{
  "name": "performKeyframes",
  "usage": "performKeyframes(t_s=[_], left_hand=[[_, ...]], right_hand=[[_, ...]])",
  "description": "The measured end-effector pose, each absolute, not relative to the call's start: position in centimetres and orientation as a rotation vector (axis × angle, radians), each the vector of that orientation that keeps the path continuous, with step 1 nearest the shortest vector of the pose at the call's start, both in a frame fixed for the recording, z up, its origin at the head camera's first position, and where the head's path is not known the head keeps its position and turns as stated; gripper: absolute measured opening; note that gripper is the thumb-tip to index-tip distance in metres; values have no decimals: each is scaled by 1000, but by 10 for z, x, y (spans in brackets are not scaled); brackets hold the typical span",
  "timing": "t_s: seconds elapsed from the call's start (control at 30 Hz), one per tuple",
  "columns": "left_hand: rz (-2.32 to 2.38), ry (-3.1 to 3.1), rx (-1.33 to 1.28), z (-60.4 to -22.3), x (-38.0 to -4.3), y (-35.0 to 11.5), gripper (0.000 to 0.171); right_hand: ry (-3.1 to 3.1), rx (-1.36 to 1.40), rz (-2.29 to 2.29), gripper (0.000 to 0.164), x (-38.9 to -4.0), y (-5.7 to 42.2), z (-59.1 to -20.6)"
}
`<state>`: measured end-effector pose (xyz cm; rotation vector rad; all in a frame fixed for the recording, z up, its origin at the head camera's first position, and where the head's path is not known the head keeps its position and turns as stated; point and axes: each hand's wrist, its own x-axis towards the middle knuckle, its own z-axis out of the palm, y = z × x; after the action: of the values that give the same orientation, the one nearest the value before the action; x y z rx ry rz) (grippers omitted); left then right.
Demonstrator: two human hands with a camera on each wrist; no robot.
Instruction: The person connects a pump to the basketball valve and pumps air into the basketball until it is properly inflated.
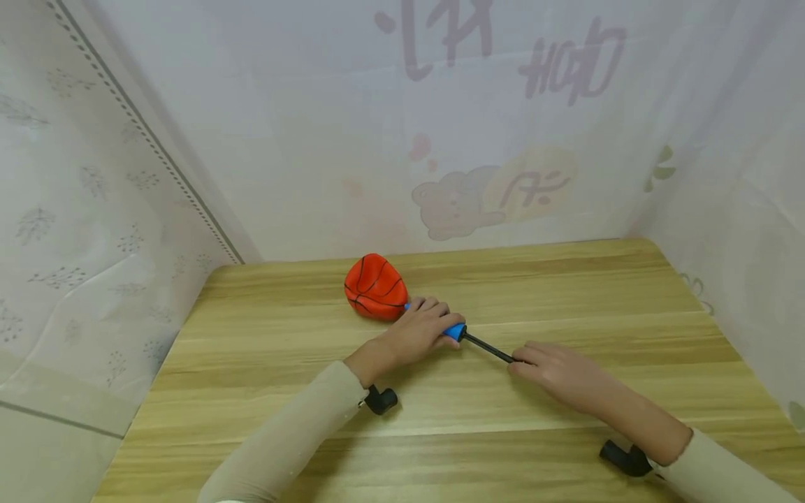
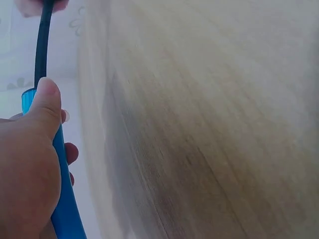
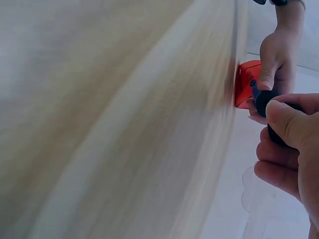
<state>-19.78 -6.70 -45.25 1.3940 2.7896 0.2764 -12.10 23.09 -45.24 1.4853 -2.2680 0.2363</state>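
Observation:
A partly deflated red basketball [image 1: 374,288] with black lines sits dented on the wooden table, left of the hands. Beside it, the left hand [image 1: 416,333] grips the blue barrel [image 1: 454,331] of a hand pump, whose far end meets the ball's side. In the left wrist view the thumb lies along the blue barrel [image 2: 69,214]. A black rod [image 1: 487,346] is drawn well out of the barrel toward the right. Its black handle [image 3: 279,137] is held in the curled fingers and thumb of the right hand [image 1: 562,374], which covers much of it.
The wood-grain table [image 1: 478,454] has rounded far corners. Pale printed cloth [image 1: 302,140] hangs behind it and at both sides. Black wrist mounts [image 1: 380,400] stick out under each forearm, close over the tabletop.

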Motion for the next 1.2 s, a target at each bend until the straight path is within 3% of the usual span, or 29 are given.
performKeyframes(t_s=[0.07, 0.13, 0.23, 0.3, 0.4, 0.47, 0.53, 0.93, 1.13, 1.2], left_hand=[[285, 2792, 1390, -452, -198, -67, 41], [287, 2794, 1384, -452, -198, -67, 41], [296, 2786, 1364, -452, -198, -67, 41], [296, 2785, 1360, -453, -198, -67, 41], [291, 2788, 1358, -453, -198, -66, 41], [289, 2794, 1363, -453, -198, -66, 41], [288, 2796, 1364, -453, -198, -66, 41], [342, 2777, 1390, -451, -200, -72, 40], [366, 2761, 1386, -451, -200, -73, 37], [366, 2757, 1383, -451, -199, -73, 37]], right_hand=[[-2287, 1495, 245, 57, -127, 225, -453], [-2303, 1511, 245, 43, -132, 220, -453], [-2309, 1531, 245, 40, -141, 212, -454], [-2321, 1538, 228, 19, -146, 207, -453], [-2336, 1532, 190, 6, -152, 197, -453], [-2344, 1530, 168, 21, -156, 191, -452], [-2341, 1534, 162, 23, -159, 186, -452], [-2295, 1542, 208, 26, -167, 176, -453], [-2277, 1542, 162, 7, -156, 187, -452], [-2260, 1538, 182, 16, -151, 193, -453]])
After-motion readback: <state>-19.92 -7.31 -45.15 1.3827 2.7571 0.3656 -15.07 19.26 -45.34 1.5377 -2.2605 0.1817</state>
